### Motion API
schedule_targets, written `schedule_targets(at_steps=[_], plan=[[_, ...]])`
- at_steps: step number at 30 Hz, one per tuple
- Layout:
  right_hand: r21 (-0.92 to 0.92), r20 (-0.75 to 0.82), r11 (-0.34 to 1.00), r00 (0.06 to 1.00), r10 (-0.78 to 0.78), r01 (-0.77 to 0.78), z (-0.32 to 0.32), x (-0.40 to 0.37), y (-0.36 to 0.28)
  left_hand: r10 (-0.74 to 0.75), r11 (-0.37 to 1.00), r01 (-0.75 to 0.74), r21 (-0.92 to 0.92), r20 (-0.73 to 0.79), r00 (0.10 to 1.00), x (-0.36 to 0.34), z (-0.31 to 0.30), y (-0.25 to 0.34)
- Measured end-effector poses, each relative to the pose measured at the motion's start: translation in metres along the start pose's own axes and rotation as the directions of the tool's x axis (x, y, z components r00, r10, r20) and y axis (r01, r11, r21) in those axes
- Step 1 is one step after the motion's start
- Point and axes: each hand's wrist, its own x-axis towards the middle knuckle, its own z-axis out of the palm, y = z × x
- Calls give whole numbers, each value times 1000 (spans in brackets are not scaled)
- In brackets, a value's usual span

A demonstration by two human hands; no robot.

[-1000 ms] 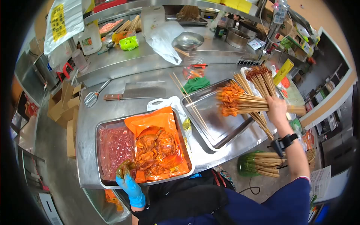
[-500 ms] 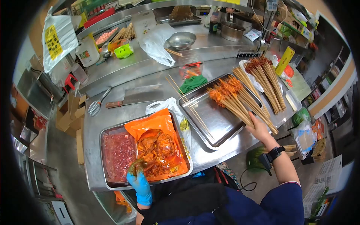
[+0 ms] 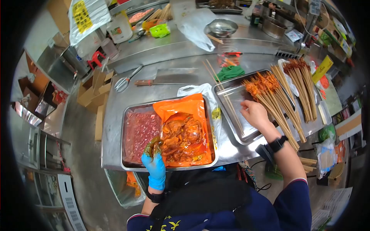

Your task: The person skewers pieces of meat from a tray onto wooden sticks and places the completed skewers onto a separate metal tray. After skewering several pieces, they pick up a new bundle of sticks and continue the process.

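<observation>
My left hand (image 3: 155,164), in a blue glove, is at the near edge of a steel tray (image 3: 169,168) and pinches a piece of marinated meat (image 3: 152,145). In that tray an orange bag (image 3: 185,111) holds sauced meat, with red raw meat (image 3: 139,131) to its left. My bare right hand (image 3: 252,113) hovers over a second steel tray (image 3: 235,129) with its fingers loosely apart and nothing in them. Several loaded skewers (image 3: 266,88) lie in the second tray, just right of this hand. A few bare sticks (image 3: 221,90) lie across the tray's left edge.
A cleaver (image 3: 162,79) and a whisk (image 3: 125,82) lie beyond the trays. A green cloth (image 3: 230,72), another bundle of meat skewers (image 3: 304,82), a white plastic bag (image 3: 196,23) and a steel bowl (image 3: 221,27) sit farther back. Cardboard boxes (image 3: 94,90) stand on the floor to the left.
My right hand set the bundle of loaded skewers down on the right tray, let go and moved left over the tray. My left hand kept hold of the meat piece.
</observation>
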Motion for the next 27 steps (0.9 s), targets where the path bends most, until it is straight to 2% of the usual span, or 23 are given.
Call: schedule_targets(at_steps=[1,3,5,7,9,11,13,16,19,21,23,24,25,26,27], plan=[[8,17,1000,1000,-19,19,9,11,2,14,1000,-15,-12,-38,999,1,-2,8],[-60,60,997,997,46,-42,28,33,0,-16,997,21,73,-69,998,-2,-16,13],[-167,186,982,975,123,-92,33,49,-14,-38,999,42,32,-114,993,-5,-25,18],[-198,183,979,980,79,-42,59,61,3,-64,996,71,46,-145,987,-10,-32,20],[-183,239,983,970,44,0,66,64,7,-116,993,111,-34,-208,971,-14,-34,22],[-171,293,985,956,20,32,69,64,6,-115,993,114,-19,-211,971,-16,-36,22],[-62,253,996,965,73,-59,64,62,-1,-146,989,143,-31,-183,972,-15,-35,21],[-68,262,995,961,83,-68,70,57,3,-98,995,93,-40,-152,984,-11,-28,14],[-46,291,993,950,114,-106,76,56,5,-115,992,111,-52,-70,991,-8,-23,19],[-22,287,994,952,107,-106,61,53,-5,-101,992,96,-82,-70,992,-9,-21,17],[267,306,945,946,105,-191,39,46,-19,-119,990,111,-87,-87,989,-10,-19,20],[263,306,946,946,106,-191,27,43,-26,-122,987,108,-118,-112,986,-12,-19,14],[494,438,810,895,83,-317,15,39,-33,-123,987,110,-121,-111,986,-12,-18,12],[661,550,601,835,21,-450,10,35,-38,-163,983,154,-98,-89,983,-11,-18,10],[661,547,601,837,24,-449,10,30,-39,-201,978,195,-74,-68,977,-10,-17,10]])
